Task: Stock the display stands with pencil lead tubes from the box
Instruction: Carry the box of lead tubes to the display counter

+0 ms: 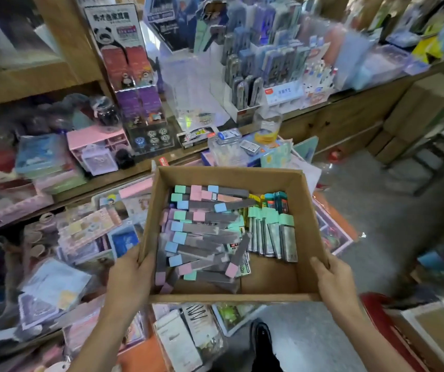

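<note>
An open cardboard box [309, 210] is held in the air in front of me. My left hand [132, 275] grips its near left corner, and my right hand [333, 280] grips its near right corner. Inside lies a heap of grey pencil lead tubes [202, 237] with pink, blue, green and purple caps. A row of tubes with mint green caps [274, 232] lies at the right side of the box. White display stands [245, 103] with pens and cases stand on the wooden shelf behind.
Tiered wooden shelves on the left are packed with stationery, a pink drawer organiser [95, 143] and a panda display tower [132, 76]. A clear cup [267, 124] stands at the shelf edge. Cardboard cartons [416, 116] and a stool [435, 157] are at the right. Grey floor lies below.
</note>
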Tool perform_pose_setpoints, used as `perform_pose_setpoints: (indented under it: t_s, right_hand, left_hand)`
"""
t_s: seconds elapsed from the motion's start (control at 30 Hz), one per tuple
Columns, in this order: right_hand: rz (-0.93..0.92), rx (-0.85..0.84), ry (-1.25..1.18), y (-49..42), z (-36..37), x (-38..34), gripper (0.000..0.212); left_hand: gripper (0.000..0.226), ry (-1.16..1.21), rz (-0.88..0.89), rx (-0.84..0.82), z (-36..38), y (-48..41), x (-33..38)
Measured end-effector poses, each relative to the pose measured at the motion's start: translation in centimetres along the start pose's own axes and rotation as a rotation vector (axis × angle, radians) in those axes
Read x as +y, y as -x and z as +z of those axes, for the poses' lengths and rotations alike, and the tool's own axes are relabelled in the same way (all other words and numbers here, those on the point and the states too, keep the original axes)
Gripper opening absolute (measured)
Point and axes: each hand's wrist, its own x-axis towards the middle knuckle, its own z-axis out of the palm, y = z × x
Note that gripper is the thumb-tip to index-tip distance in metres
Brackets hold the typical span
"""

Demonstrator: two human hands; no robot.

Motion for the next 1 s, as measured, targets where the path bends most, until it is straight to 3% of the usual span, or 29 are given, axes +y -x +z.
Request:
perform_pose_setpoints:
  t_s: [0.23, 0.4, 0.5, 0.83, 1.0]
  right_hand:
    - [0.118, 0.155, -0.074, 3.8, -9.5, 3.6, 0.020]
    - [0.190, 0.251, -0.119, 4.2, -17.4, 7.6, 0.018]
    - [0.219, 0.294, -0.117, 3.6, -22.8, 10.1, 0.016]
    - [0.369, 0.413, -0.075, -0.8, -39.2, 18.4, 0.031]
    - [0.378, 0.445, -0.081, -4.7, -43.4, 20.3, 0.021]
  left_hand:
    - [0.028, -0.001, 0.158, -0.117, 5.6, 3.3, 6.7]
    - [0.019, 0.008, 0.254, -0.199, 11.9, 7.1, 11.9]
    - [0.028, 0.018, 0.249, -0.247, 16.5, 10.0, 15.3]
    - [0.030, 0.012, 0.243, -0.351, 31.0, 17.6, 25.4]
    - [0.027, -0.045, 0.316, -0.423, 36.4, 17.2, 31.1]
